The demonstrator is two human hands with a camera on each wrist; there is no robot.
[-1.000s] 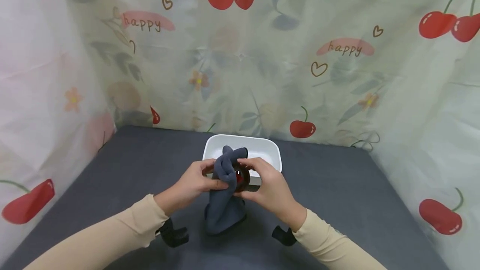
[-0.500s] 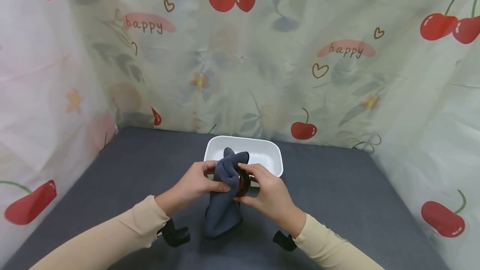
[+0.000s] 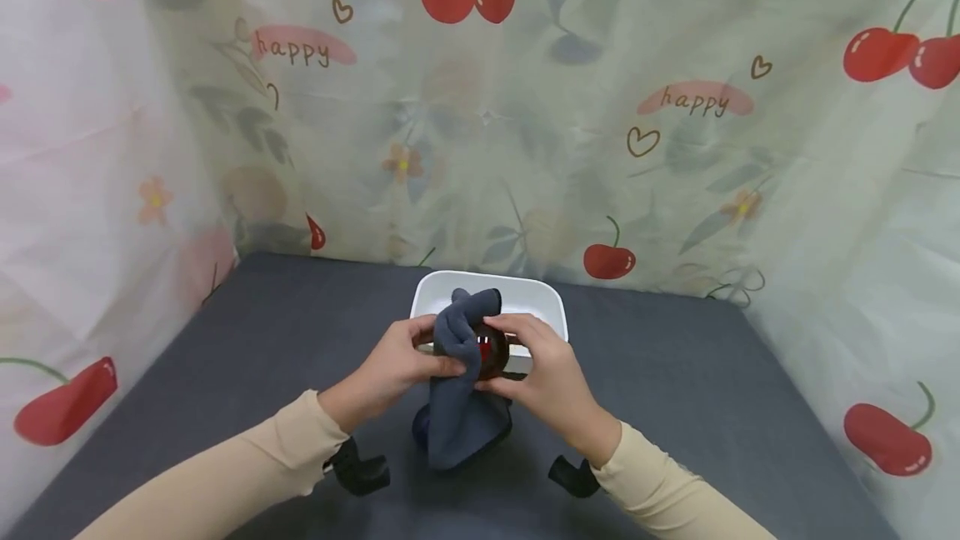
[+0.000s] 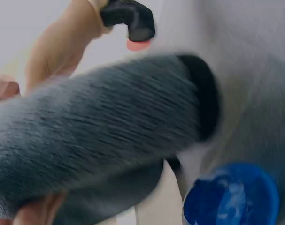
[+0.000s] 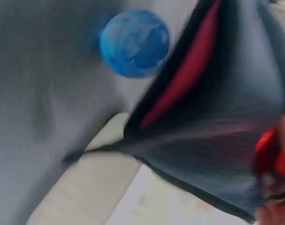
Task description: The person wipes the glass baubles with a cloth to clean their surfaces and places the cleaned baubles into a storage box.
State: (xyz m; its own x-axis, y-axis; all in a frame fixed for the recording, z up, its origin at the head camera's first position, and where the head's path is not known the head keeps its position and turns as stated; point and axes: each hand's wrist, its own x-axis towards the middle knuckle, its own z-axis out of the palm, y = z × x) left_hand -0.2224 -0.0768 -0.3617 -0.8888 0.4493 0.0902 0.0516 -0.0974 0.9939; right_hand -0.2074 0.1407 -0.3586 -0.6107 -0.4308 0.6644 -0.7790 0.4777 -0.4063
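A grey cloth (image 3: 467,419) with a dark edge hangs down in front of me, bunched at the top. My left hand (image 3: 405,361) grips it from the left side, thumb in front. From the right, my right hand (image 3: 551,365) holds a glossy dark-red round object (image 3: 492,350) between thumb and fingers, pressed against the cloth. The cloth hides part of this object, and its exact kind cannot be told. In the left wrist view a thick fold of the cloth (image 4: 95,122) covers most of the left hand. A red inner side (image 5: 184,75) of the cloth shows in the right wrist view.
Behind the hands stands a white rectangular tray (image 3: 534,297), partly covered by them. A blue ball (image 5: 134,43) with lighter patches lies on the dark tabletop (image 3: 315,315), mostly hidden by the cloth in the head view. Cherry-printed curtains (image 3: 480,148) enclose the table.
The cloth's hanging end has swung to the right, uncovering part of the blue ball at its left. The red object has turned and shows more of its face. Both hands keep their grip.
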